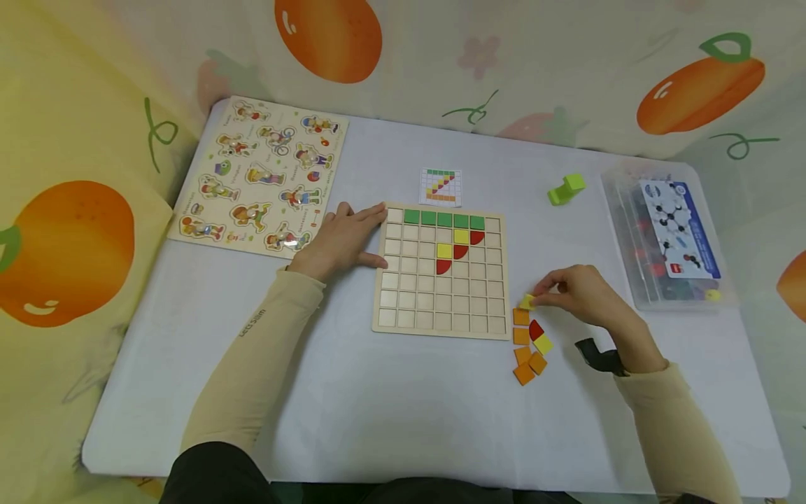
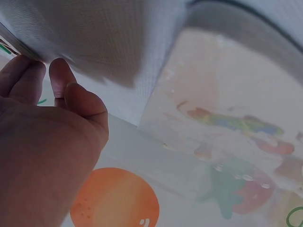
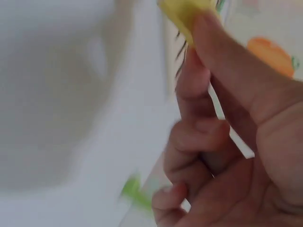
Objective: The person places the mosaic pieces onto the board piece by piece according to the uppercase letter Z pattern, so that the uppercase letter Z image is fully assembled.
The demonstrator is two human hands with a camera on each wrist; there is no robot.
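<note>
My right hand (image 1: 584, 299) pinches a yellow square tile (image 3: 179, 13) between thumb and fingertips, just off the right edge of the wooden grid board (image 1: 425, 303). At the board's left edge my left hand (image 1: 343, 238) rests with fingers and thumb spread, touching the frame. Several green tiles (image 1: 443, 220) fill part of the board's top row. Below them, two yellow squares (image 1: 444, 251) and three red quarter-round tiles (image 1: 443, 267) step down diagonally leftward. Beside the board lie several orange tiles (image 1: 520, 336), a red quarter-round piece (image 1: 536, 329) and another yellow tile (image 1: 543, 344).
A small pattern card (image 1: 441, 187) lies just behind the board. At the back left is a picture puzzle board (image 1: 258, 175) with sports figures. Bright green blocks (image 1: 567, 190) and a clear plastic box (image 1: 667, 238) of coloured parts stand on the right.
</note>
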